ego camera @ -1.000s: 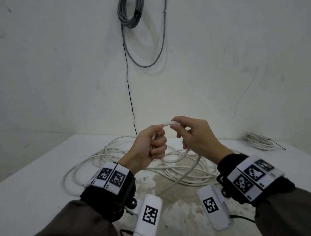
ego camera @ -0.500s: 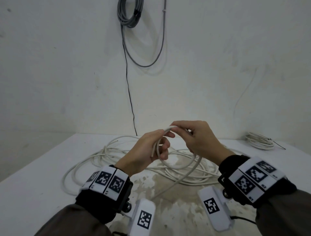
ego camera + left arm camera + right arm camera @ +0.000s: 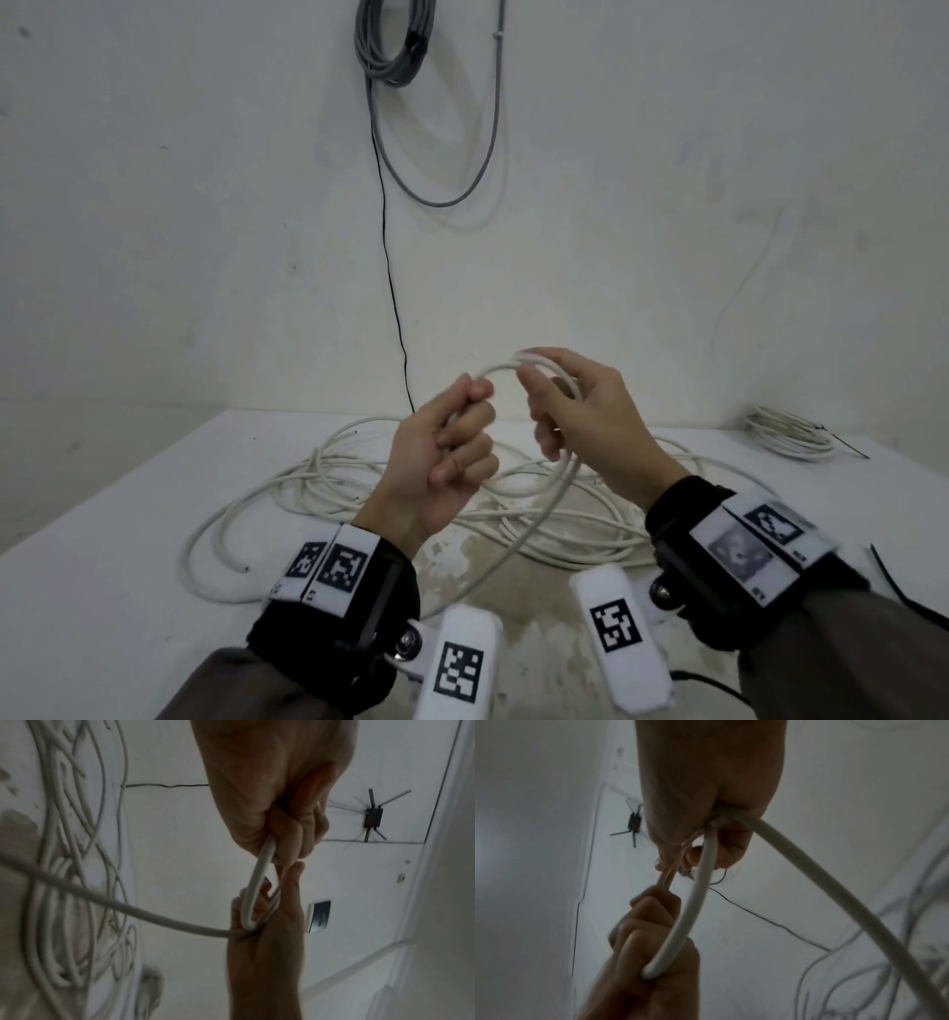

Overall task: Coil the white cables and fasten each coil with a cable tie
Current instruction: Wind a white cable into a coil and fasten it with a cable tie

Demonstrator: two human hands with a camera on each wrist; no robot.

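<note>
Now the left hand [image 3: 444,465] has curled tight again around the near side of the first small loop of white cable [image 3: 500,369], after opening half a second back to take it in. Across the gap, the right hand [image 3: 585,411] pinches the loop's top, its fingers partly spread. One turn is formed (barely a start); the loose heap [image 3: 328,478] lies on the table [image 3: 102,591] below, untied
</note>
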